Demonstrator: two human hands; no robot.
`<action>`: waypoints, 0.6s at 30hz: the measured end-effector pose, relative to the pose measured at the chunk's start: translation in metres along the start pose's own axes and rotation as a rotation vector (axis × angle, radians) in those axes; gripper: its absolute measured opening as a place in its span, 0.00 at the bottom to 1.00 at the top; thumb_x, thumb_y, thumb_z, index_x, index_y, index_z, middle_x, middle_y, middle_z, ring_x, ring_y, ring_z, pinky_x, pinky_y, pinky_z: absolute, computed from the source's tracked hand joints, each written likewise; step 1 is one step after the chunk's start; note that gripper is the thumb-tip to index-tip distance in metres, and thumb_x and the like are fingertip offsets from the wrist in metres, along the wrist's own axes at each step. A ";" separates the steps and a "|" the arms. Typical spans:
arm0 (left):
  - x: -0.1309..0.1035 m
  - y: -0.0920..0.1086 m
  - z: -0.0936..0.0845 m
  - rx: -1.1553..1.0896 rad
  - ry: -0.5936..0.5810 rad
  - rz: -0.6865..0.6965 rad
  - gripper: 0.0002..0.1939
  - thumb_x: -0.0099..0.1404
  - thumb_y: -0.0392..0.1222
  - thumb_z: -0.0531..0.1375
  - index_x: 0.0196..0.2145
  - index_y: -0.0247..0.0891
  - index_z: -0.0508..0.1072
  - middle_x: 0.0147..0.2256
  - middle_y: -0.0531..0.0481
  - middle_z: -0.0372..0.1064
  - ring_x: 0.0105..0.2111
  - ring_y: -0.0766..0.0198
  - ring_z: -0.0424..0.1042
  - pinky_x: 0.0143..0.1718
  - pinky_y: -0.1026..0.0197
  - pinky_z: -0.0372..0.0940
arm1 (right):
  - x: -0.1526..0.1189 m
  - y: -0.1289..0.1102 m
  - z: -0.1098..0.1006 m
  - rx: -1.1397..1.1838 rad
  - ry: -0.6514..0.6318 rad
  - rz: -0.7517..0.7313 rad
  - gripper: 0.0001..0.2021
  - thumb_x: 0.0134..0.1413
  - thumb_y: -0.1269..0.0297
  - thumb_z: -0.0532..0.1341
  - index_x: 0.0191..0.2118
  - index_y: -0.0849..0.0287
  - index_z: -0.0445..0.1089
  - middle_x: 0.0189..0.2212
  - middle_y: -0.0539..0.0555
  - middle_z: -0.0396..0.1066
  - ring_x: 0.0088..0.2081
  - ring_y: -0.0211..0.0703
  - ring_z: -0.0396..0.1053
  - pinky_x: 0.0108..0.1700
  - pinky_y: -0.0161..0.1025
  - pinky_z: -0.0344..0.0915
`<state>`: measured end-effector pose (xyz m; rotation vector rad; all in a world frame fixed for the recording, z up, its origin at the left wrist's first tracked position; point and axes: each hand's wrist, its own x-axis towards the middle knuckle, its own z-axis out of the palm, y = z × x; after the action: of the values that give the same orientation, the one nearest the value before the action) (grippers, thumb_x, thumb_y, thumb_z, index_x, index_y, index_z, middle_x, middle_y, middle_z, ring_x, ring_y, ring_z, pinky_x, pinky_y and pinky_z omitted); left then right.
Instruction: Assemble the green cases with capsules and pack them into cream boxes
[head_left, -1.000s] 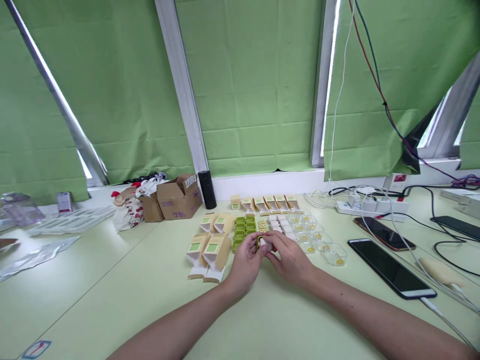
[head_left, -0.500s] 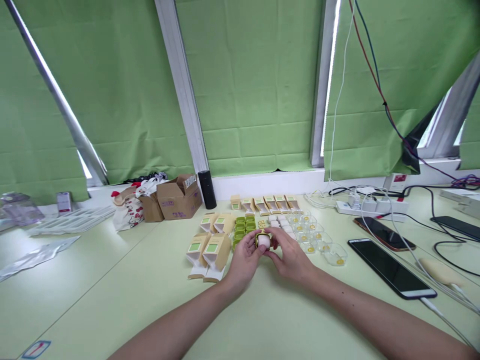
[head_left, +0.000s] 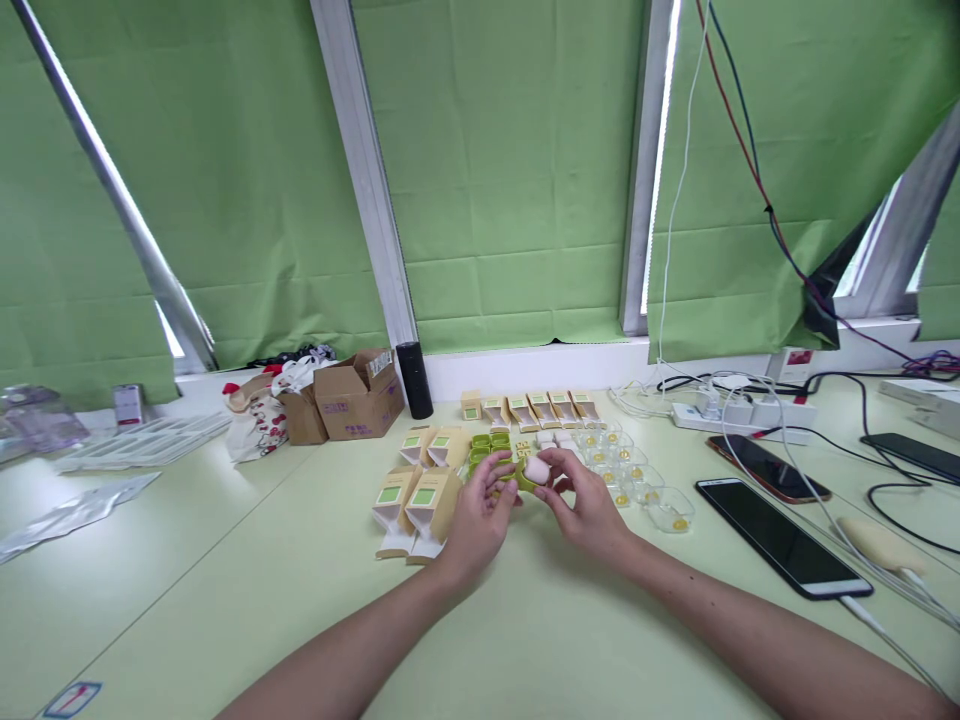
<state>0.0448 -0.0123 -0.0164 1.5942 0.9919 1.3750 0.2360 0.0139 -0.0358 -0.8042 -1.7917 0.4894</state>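
Both hands have shifted apart since half a second ago: the white block (head_left: 537, 470) with its green holder (head_left: 526, 482) now sits slightly farther right and tilted, and the left hand (head_left: 478, 512) has loosened from around it. The right hand (head_left: 589, 508) pinches the block and holder between thumb and fingers, just above the desk (head_left: 570, 640); the left hand's fingers are parted and loosely curled beside them, and whether they touch the holder cannot be told. Beyond the left hand stand green containers (head_left: 500, 441) in close rows, their tops open. Clear cups (head_left: 660, 512) spread to the right, many showing a yellow spot inside. Pale cartons (head_left: 429, 508) lie at left with end flaps open toward the viewer; more cartons (head_left: 541, 408) line up at the back. Farther left, a cardboard box (head_left: 358, 405) has raised flaps, its contents out of sight. Open desk surface stretches between the forearms and leftward; on the right, a phone (head_left: 784, 537) and cables crowd the space. The left hand covers some green containers, the right hides part of the group of white blocks (head_left: 546, 437), and small yellow pieces (head_left: 523, 450) are too tiny to make out. The desk's near edge is cut off.
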 end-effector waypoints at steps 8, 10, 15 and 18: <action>0.006 -0.005 -0.017 0.567 0.068 0.434 0.19 0.75 0.35 0.57 0.62 0.46 0.69 0.52 0.43 0.76 0.52 0.52 0.74 0.54 0.46 0.71 | 0.004 0.002 0.006 0.481 0.012 0.242 0.22 0.63 0.44 0.66 0.53 0.55 0.71 0.37 0.53 0.74 0.33 0.43 0.72 0.29 0.38 0.72; 0.006 -0.005 -0.018 0.662 0.044 0.557 0.23 0.74 0.32 0.57 0.63 0.48 0.69 0.55 0.42 0.73 0.57 0.50 0.70 0.58 0.42 0.69 | 0.005 0.001 0.007 0.562 0.018 0.283 0.25 0.60 0.41 0.68 0.51 0.57 0.72 0.33 0.52 0.73 0.29 0.41 0.71 0.28 0.38 0.71; 0.005 -0.006 -0.016 0.802 -0.016 0.678 0.28 0.73 0.27 0.57 0.64 0.51 0.70 0.60 0.40 0.65 0.61 0.47 0.64 0.59 0.39 0.69 | 0.008 -0.002 0.007 0.660 0.003 0.382 0.28 0.55 0.37 0.70 0.47 0.59 0.74 0.24 0.48 0.72 0.25 0.41 0.70 0.26 0.39 0.70; 0.005 -0.008 -0.015 0.821 -0.048 0.697 0.30 0.72 0.26 0.57 0.66 0.51 0.69 0.59 0.39 0.64 0.60 0.46 0.64 0.58 0.38 0.70 | 0.009 -0.003 0.007 0.686 -0.011 0.420 0.29 0.53 0.36 0.72 0.43 0.59 0.75 0.25 0.49 0.73 0.25 0.41 0.71 0.26 0.38 0.70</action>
<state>0.0301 -0.0034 -0.0199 2.7670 1.0915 1.4205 0.2269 0.0189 -0.0301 -0.6741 -1.3136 1.2984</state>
